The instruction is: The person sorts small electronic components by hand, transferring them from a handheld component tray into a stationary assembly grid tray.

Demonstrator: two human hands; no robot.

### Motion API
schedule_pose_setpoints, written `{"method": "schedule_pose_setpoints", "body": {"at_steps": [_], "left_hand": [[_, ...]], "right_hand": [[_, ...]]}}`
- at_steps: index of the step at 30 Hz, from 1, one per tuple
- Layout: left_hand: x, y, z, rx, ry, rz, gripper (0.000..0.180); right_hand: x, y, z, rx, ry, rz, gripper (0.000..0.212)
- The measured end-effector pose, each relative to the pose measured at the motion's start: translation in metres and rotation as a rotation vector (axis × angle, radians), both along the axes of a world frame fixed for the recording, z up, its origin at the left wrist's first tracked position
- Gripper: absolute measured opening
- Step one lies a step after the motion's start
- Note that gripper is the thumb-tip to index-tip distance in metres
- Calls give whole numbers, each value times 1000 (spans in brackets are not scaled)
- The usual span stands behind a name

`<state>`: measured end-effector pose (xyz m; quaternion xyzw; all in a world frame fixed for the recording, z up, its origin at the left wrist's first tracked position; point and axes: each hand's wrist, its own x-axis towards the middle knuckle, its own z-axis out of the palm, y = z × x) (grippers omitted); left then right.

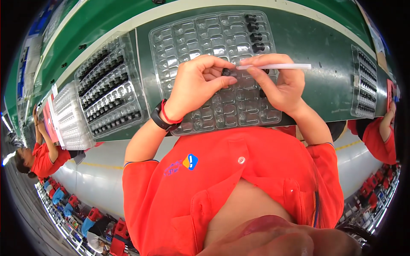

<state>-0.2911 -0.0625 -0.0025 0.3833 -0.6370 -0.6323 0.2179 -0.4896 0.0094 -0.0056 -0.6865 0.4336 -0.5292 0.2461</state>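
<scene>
Between the thumb and forefinger of my left hand [197, 83] is a small black cylindrical part [226, 72], partly covered by the fingers. My right hand [279, 81] pinches a slim white stick [294, 66], its narrow end pointing left at the part. I cannot tell whether that end touches it. Both hands are over a clear plastic tray [207, 35] with moulded pockets. Several black parts [256, 36] lie in its far right column, and others there are partly hidden by my right hand. Most other visible pockets are bare.
On the green workbench [316, 42], a clear tray [106, 89] filled with rows of black parts lies left, beside stacked clear trays [70, 117]. Another filled tray [364, 83] is at the far right. Co-workers in red stand at the left [42, 158] and right [380, 141].
</scene>
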Motion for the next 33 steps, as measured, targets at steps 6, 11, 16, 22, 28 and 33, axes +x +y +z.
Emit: {"method": "schedule_pose_setpoints", "body": {"at_steps": [6,11,16,22,28,33], "left_hand": [[-1,1,-6,-45,-1,-10,21],[-1,2,-4,-75,-25,-26,20],[-1,1,-1,-66,-39,-25,19],[-2,0,-4,-57,-12,-40,19],[-2,1,-6,-45,7,-34,20],[-2,1,-1,-52,5,-41,19]], "right_hand": [[11,-1,-3,44,32,4,16],[11,-1,-5,35,57,-8,15],[13,-1,-3,83,77,-5,15],[12,-1,-3,90,92,-6,15],[16,-2,-7,45,37,-80,11],[16,-2,-8,37,41,-82,11]]}}
